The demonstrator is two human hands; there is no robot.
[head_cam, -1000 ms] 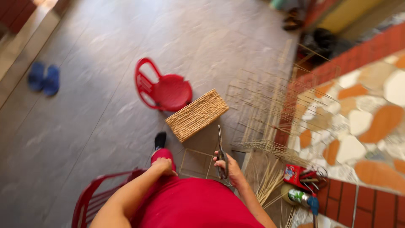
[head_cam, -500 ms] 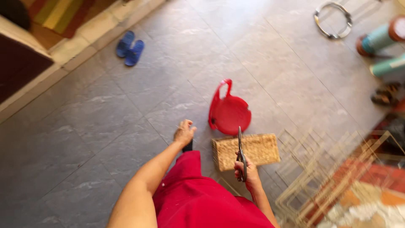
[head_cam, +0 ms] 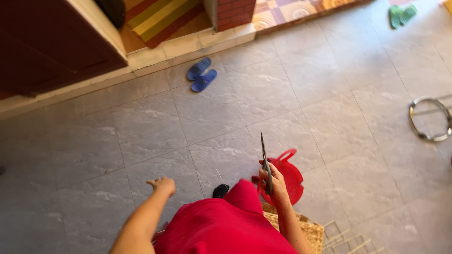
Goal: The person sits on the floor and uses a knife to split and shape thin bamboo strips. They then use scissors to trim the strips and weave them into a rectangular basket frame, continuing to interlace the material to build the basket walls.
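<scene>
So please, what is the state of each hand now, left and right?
Left hand: holds nothing, fingers loosely curled, out over the grey tile floor.
Right hand: closed on scissors, blades shut and pointing away.

Left of the red plastic chair [head_cam: 288, 176] bare grey floor [head_cam: 141, 136] lies open; behind it, a woven basket [head_cam: 301, 228] and wire frames [head_cam: 351, 240] crowd close.

Floor [head_cam: 117, 136]: large grey stone-look tiles, thin grout lines. Raised pale step [head_cam: 188, 44] along the top, striped mat [head_cam: 155, 16] on it, dark red-brown panel [head_cam: 52, 42] at left, brick pillar [head_cam: 235, 11] beside the mat. Patterned orange tiles [head_cam: 292, 9] past the pillar. Warm daylight, soft shadows.
</scene>
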